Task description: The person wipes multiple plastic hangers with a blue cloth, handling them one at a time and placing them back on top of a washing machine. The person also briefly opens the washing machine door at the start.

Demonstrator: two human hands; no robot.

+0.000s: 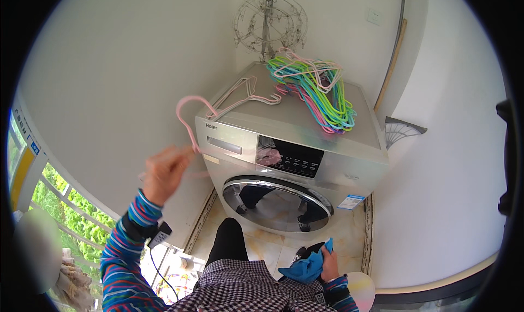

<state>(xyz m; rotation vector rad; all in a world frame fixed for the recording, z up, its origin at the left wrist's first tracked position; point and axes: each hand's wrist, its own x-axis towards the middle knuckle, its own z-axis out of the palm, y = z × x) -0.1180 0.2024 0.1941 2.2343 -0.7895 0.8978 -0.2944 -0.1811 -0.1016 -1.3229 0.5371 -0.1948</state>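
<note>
My left hand [167,173], blurred, is closed on a pink clothes hanger [186,121] beside the front left corner of the washing machine [360,148]; the hanger's hook points up. Low in front of me, my right hand [328,263] grips a blue cloth [305,269]. On the machine's top, a pile of green, blue and pink hangers [323,95] lies at the right. Pink and white hangers [249,95] lie apart from the pile, at the top's left.
A round metal drying rack with clips [270,23] stands behind the machine. A wooden pole [391,66] leans at the right wall, above a grey fan-shaped piece [403,131]. Railings and greenery show at lower left. A pale round object [361,289] is beside my right sleeve.
</note>
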